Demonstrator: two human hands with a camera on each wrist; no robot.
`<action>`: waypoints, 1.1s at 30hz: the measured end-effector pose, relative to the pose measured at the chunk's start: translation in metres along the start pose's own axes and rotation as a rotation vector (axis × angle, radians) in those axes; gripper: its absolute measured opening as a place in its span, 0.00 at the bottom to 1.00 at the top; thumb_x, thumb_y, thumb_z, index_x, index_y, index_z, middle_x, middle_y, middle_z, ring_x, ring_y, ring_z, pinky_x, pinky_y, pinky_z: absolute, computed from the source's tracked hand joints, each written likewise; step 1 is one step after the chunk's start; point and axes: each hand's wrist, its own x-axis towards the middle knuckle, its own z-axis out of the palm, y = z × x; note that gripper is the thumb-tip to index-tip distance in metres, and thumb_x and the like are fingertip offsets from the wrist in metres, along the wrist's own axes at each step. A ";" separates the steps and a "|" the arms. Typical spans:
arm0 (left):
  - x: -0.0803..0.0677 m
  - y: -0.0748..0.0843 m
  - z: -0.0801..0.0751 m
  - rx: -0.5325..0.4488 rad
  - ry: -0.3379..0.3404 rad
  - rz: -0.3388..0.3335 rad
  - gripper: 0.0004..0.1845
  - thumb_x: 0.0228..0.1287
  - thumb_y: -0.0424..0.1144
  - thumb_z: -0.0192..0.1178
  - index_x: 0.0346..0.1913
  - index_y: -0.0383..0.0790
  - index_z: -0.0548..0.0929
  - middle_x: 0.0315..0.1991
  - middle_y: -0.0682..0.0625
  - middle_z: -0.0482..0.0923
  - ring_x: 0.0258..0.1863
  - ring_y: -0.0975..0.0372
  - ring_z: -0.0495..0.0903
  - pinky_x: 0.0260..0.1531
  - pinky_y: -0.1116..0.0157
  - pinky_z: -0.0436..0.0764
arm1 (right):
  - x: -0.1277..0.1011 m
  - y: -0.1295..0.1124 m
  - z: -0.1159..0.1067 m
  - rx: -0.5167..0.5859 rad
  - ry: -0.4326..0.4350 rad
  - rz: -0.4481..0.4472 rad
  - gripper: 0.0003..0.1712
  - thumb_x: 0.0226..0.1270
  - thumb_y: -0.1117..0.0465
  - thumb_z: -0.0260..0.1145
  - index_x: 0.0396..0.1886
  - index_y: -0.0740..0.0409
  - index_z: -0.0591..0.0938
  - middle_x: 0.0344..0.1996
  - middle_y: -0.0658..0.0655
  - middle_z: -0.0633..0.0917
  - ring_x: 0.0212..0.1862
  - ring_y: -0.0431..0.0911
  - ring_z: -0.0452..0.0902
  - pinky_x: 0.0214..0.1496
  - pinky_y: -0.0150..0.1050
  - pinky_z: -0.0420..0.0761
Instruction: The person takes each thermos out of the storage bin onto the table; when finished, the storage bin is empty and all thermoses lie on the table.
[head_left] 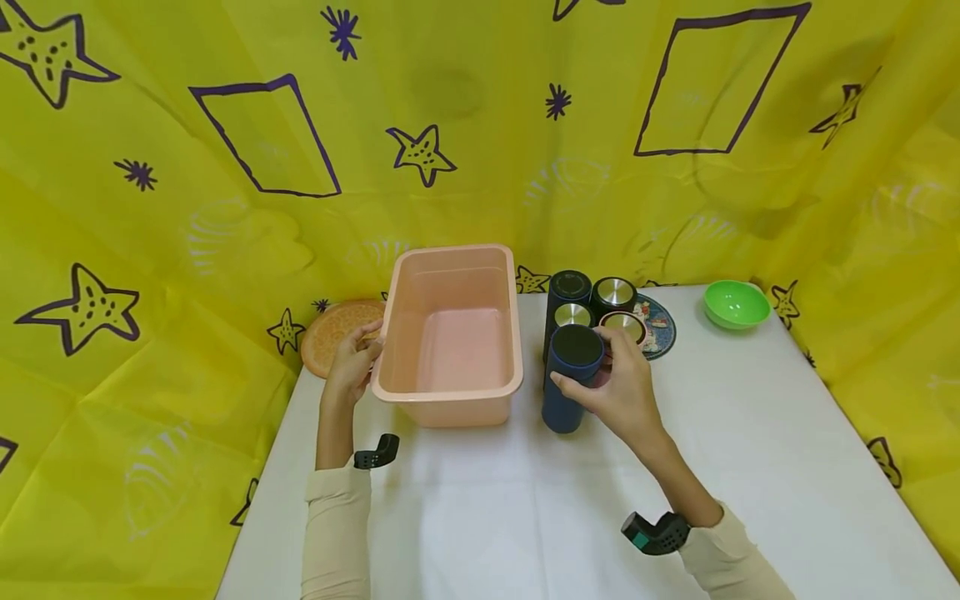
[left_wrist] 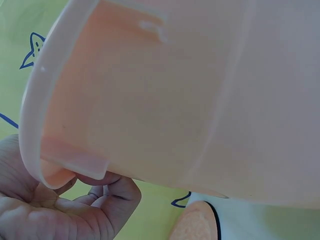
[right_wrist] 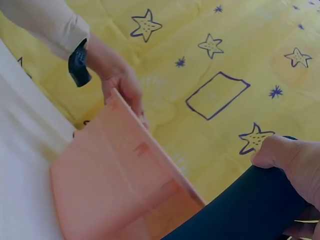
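Observation:
My left hand grips the left rim of a pink plastic tub. In the left wrist view, its fingers curl under the rim near a corner. The tub leans with its opening toward the head camera. To its right, my right hand holds a dark blue cylindrical bottle near its top, thumb on the near side and fingers round the far side. The right wrist view shows the bottle slanting in front of the tub's side.
Behind the held bottle stand several dark bottles, one with a black top, others with steel lids. A patterned round mat lies by them. A green bowl sits at the back right, a round tan board at the left. Yellow curtain surrounds the white table.

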 end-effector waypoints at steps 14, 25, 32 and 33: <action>0.002 -0.003 -0.001 -0.003 -0.001 0.024 0.25 0.74 0.30 0.47 0.72 0.40 0.64 0.40 0.49 0.74 0.37 0.63 0.79 0.36 0.68 0.83 | -0.013 0.008 0.012 -0.145 0.033 0.009 0.44 0.37 0.54 0.84 0.54 0.69 0.75 0.42 0.63 0.78 0.36 0.52 0.73 0.33 0.39 0.73; 0.002 -0.004 0.001 0.001 0.007 0.008 0.25 0.74 0.29 0.47 0.72 0.41 0.64 0.42 0.47 0.73 0.37 0.63 0.79 0.36 0.68 0.83 | -0.019 0.012 0.013 -0.163 0.032 0.032 0.44 0.37 0.55 0.85 0.55 0.68 0.76 0.44 0.63 0.79 0.39 0.50 0.75 0.34 0.36 0.77; 0.002 -0.003 0.000 0.004 0.013 0.005 0.26 0.73 0.29 0.47 0.72 0.42 0.64 0.41 0.49 0.72 0.37 0.63 0.78 0.35 0.68 0.83 | -0.020 0.010 0.011 -0.150 0.001 0.053 0.44 0.38 0.56 0.85 0.55 0.67 0.75 0.43 0.62 0.78 0.39 0.51 0.77 0.34 0.41 0.83; 0.002 -0.003 -0.001 0.001 0.008 0.009 0.26 0.73 0.29 0.47 0.73 0.41 0.64 0.40 0.49 0.73 0.37 0.63 0.78 0.35 0.69 0.83 | -0.020 0.010 0.010 -0.146 -0.003 0.057 0.44 0.38 0.56 0.85 0.56 0.67 0.75 0.44 0.62 0.78 0.39 0.51 0.78 0.35 0.44 0.84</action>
